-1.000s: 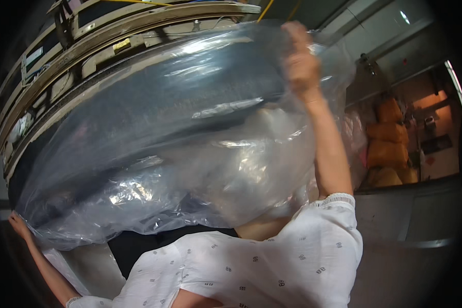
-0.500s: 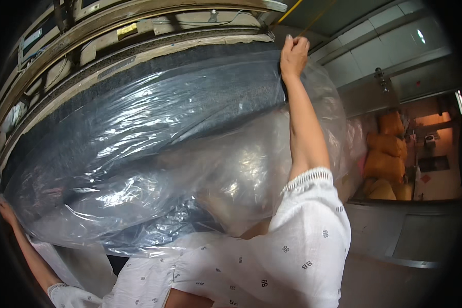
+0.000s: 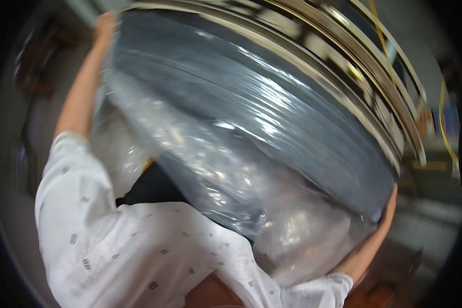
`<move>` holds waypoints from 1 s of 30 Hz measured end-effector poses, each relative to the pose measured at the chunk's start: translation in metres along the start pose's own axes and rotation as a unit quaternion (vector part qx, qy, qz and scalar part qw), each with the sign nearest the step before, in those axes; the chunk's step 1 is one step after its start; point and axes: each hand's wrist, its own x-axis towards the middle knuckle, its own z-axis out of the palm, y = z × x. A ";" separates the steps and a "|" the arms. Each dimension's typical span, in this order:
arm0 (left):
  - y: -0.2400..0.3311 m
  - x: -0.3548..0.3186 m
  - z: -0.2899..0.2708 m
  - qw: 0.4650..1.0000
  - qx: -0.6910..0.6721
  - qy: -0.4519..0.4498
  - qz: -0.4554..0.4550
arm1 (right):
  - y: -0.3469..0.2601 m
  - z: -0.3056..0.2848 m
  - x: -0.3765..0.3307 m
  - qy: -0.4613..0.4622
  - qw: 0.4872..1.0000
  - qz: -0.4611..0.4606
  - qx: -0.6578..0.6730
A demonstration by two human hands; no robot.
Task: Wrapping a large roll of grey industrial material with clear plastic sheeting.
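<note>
1. Fingers first: your left hand (image 3: pixel 105 25) is pressing on the high end of the plastic-wrapped grey bundle (image 3: pixel 272 133), but blur is hiding whether the fingers are spread or curled, so I cannot tell. Your right hand (image 3: pixel 391 203) is cupping the low end, with its fingers going out of sight behind the plastic; I cannot tell their grip either.
2. Half a second ago the raised arm was showing on the right of the view and the bundle was sloping down to the left. Now the raised arm is showing on the left and the bundle is sloping down to the right. Everything is smearing, so you are swinging round fast with the load.
3. Judging from that, you are carrying it mid-turn, and both ends are depending on your hands alone.
4. Nothing is bearing the bundle: it is hanging in the air above your white patterned shirt (image 3: pixel 113 241).
5. Metal shelf rails (image 3: pixel 374 97) are curving just beyond it, a yellow cable (image 3: pixel 443 123) is trailing at the right, and the floor is staying dim.
</note>
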 end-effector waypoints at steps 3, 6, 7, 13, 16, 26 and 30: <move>-0.007 -0.013 0.023 0.899 -0.408 -0.002 -0.159 | -0.031 0.019 0.032 0.097 0.936 -0.004 -0.340; 0.019 -0.007 0.018 0.916 -0.374 -0.082 -0.122 | -0.118 0.082 -0.023 0.224 0.794 -0.449 -0.344; 0.014 -0.001 0.010 0.898 -0.418 -0.098 -0.099 | -0.154 0.112 -0.046 0.189 0.783 -0.531 -0.262; -0.003 -0.004 -0.004 0.851 -0.514 0.011 -0.107 | -0.267 0.312 -0.316 -0.364 0.832 -0.406 0.104; 0.020 -0.014 -0.003 0.902 -0.412 0.093 -0.091 | -0.264 0.390 -0.387 -0.594 0.708 -0.365 0.112; 0.022 -0.002 0.002 0.918 -0.329 0.175 -0.135 | -0.262 0.524 -0.405 -0.525 0.678 -0.483 -0.179; 0.017 -0.009 -0.001 0.871 -0.446 0.178 -0.107 | -0.286 0.458 -0.417 -0.648 0.623 -0.438 -0.005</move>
